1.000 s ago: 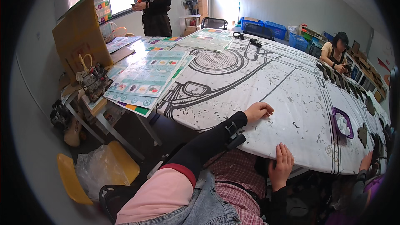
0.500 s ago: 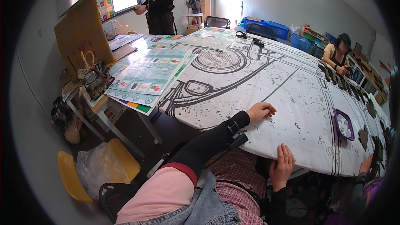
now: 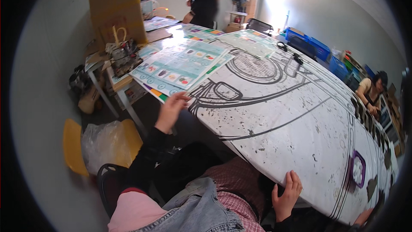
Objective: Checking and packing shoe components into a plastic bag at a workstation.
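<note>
My left hand (image 3: pixel 171 112) is raised at the table's near left edge, its fingers stretched toward the corner of a stack of printed sheets (image 3: pixel 178 65). The sheets carry rows of small coloured pictures, and whether my fingertips touch them I cannot tell. My right hand (image 3: pixel 286 196) lies with fingers apart over the near table edge, holding nothing. Under it spreads a white tablecloth (image 3: pixel 279 146) with bold black line drawings and scattered dark flecks. A purple basket (image 3: pixel 363 172) holding white pieces stands to the right.
A cardboard box (image 3: pixel 115 13) and a cluttered tray (image 3: pixel 122 60) stand at the left. Below them is a yellow chair (image 3: pixel 75 146) with a plastic bag. Dark cut pieces (image 3: pixel 371 126) line the right side. One person (image 3: pixel 204 4) stands at the back; another (image 3: pixel 372 92) sits right.
My left hand has left the tablecloth and swung left to the sheets. My right hand stays at the edge. The view has turned left, and the standing person has turned and lowered an arm.
</note>
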{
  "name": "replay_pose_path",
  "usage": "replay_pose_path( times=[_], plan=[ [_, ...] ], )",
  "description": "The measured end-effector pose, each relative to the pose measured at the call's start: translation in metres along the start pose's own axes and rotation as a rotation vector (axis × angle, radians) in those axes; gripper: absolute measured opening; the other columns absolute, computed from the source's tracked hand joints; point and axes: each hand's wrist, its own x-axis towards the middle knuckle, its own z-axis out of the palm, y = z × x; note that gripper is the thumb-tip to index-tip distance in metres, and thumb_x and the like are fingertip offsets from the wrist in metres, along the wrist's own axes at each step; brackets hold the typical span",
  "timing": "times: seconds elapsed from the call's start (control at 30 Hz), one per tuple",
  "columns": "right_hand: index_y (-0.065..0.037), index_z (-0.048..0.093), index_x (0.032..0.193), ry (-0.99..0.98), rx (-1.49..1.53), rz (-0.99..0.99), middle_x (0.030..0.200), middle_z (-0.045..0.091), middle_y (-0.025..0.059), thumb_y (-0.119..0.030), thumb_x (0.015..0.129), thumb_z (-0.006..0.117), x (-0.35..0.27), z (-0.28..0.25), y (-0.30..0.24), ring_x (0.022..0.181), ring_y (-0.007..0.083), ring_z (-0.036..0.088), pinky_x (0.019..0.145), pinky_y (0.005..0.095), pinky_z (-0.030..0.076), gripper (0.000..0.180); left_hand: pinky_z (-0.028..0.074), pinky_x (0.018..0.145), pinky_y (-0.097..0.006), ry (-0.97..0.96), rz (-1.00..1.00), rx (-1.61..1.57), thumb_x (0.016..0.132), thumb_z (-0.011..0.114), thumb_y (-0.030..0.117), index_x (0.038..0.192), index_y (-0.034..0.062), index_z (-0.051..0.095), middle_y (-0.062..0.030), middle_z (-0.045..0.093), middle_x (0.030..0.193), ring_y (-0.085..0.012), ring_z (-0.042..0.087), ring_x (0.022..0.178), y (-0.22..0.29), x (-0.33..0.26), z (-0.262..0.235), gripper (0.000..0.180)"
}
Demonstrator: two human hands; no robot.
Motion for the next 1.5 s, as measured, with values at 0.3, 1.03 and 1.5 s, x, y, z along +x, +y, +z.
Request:
replay_pose_path(
  times=[0.3, 1.03, 1.5],
  plan=[
    [-0.001, 0.049, 0.121, -0.162, 0.192, -0.384, 0.131, 0.045, 0.0173, -0.012, 0.070, 0.068, 0.080, 0.036, -0.046, 0.122, 0.0368, 0.040, 0.101, 0.0470, 0.031, 0.056, 0.046, 0.075, -0.023, 0.853, 0.078, -0.012, 0.091, 0.041, 0.000, 0.121, 0.0086, 0.050, -0.0035, 0.056, 0.106, -0.0103, 0.056, 0.087, -0.048, -0.046, -0.148, 0.033],
    [0.000, 0.034, 0.138, -0.296, -0.058, -0.362, 0.142, 0.036, 0.0182, -0.008, 0.073, 0.065, 0.099, 0.079, -0.082, 0.132, 0.0351, 0.033, 0.108, 0.0445, 0.025, 0.073, 0.045, 0.090, -0.035, 0.453, -0.417, 1.162, 0.082, 0.061, 0.026, 0.116, 0.0002, 0.057, -0.0179, 0.061, 0.113, -0.0299, 0.057, 0.108, -0.027, -0.159, -0.513, 0.043],
    [-0.001, 0.035, 0.137, -0.276, -0.122, -0.368, 0.141, 0.036, 0.0182, -0.006, 0.075, 0.063, 0.096, 0.083, -0.087, 0.131, 0.0364, 0.032, 0.108, 0.0446, 0.024, 0.068, 0.016, 0.111, -0.050, -0.462, -1.029, 1.205, 0.073, 0.067, 0.044, 0.096, 0.0274, 0.073, -0.0152, 0.045, 0.138, -0.0344, 0.019, 0.138, -0.118, -0.316, -0.425, 0.029]
  ],
)
